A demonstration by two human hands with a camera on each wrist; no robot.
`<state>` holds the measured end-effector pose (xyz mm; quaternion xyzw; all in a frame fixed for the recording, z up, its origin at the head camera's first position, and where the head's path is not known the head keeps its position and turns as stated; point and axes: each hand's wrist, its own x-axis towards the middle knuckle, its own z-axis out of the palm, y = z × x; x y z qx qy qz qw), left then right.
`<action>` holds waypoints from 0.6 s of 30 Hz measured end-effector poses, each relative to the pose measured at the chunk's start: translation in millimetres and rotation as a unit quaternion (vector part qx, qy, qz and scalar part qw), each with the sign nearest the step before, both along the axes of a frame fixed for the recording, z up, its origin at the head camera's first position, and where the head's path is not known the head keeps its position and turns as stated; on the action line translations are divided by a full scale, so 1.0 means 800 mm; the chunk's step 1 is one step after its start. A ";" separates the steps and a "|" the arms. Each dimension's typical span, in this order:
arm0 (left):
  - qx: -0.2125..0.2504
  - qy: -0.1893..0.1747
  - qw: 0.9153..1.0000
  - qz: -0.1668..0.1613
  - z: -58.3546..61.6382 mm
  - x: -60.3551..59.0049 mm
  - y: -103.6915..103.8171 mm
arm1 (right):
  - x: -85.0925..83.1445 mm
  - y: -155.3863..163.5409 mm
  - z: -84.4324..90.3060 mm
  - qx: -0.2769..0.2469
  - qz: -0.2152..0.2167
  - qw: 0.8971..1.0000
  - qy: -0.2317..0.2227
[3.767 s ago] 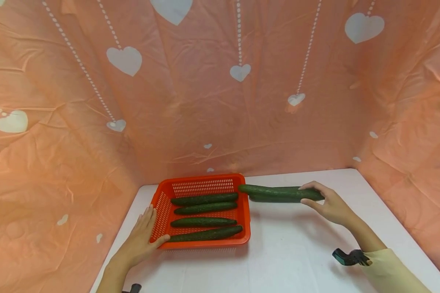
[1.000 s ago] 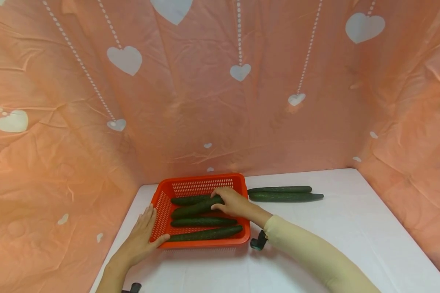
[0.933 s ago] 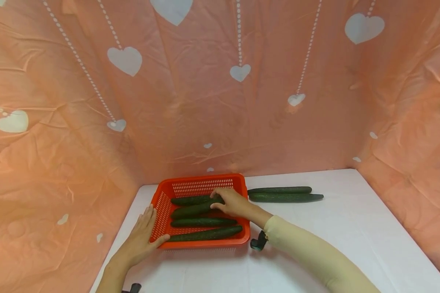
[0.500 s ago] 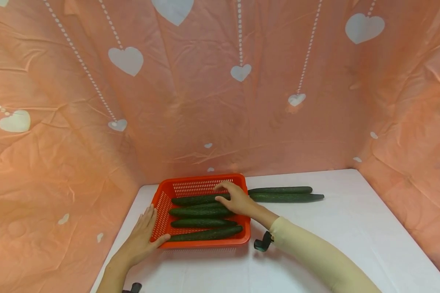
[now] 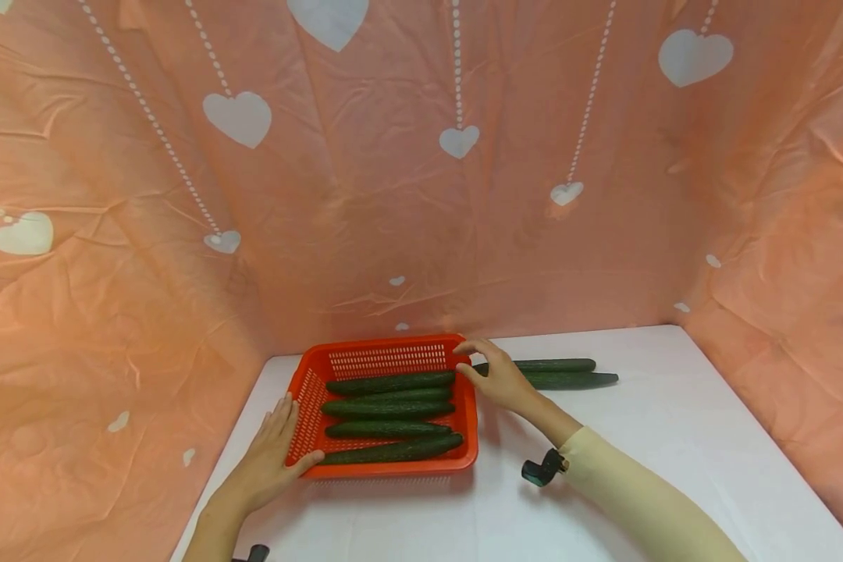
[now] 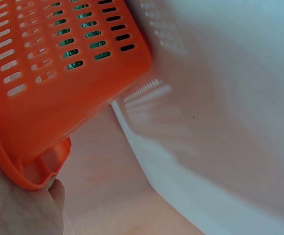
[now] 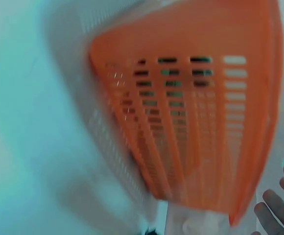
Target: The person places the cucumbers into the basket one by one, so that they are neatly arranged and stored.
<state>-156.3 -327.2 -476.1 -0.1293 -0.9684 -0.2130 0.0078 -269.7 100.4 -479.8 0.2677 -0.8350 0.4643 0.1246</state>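
Note:
A red plastic basket (image 5: 386,470) with slotted walls stands on the table. Several dark green cucumbers (image 5: 388,408) lie lengthwise inside it, two of them side by side in the middle. My left hand (image 5: 263,457) rests on the basket's left rim with straight fingers, the thumb at the near corner. The left wrist view shows that palm (image 6: 22,210) against the rim. Over the right rim is my right hand (image 5: 504,384), thumb and fingers spread and holding nothing. Behind it, two more cucumbers (image 5: 569,380) lie on the table, their left ends partly hidden by the hand.
White cloth covers the table (image 5: 569,507). Orange sheeting (image 5: 365,234) printed with white hearts rises behind and on both sides. A small black device (image 5: 544,468) sits at the right wrist, and the beige sleeve (image 5: 646,499) crosses the table's right part.
My right hand has brought a cucumber from the right into the basket, let it go beside another, and drawn back right to the rim. The left hand has stayed put.

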 end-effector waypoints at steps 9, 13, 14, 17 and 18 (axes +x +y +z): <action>-0.002 -0.003 1.000 0.002 0.002 0.000 -0.001 | 0.005 0.066 -0.012 0.016 -0.031 0.999 0.029; 0.001 0.000 1.000 -0.001 0.003 0.001 -0.001 | 0.006 0.096 -0.020 0.032 -0.041 0.998 0.048; 0.002 -0.001 1.000 -0.002 0.003 0.002 0.000 | 0.006 0.103 -0.021 0.037 -0.043 0.997 0.054; 0.004 -0.004 1.000 -0.001 0.003 0.002 0.000 | 0.009 0.125 -0.028 0.053 -0.053 0.995 0.062; 0.003 -0.005 1.000 0.000 0.003 0.003 0.001 | 0.010 0.133 -0.030 0.059 -0.056 0.995 0.061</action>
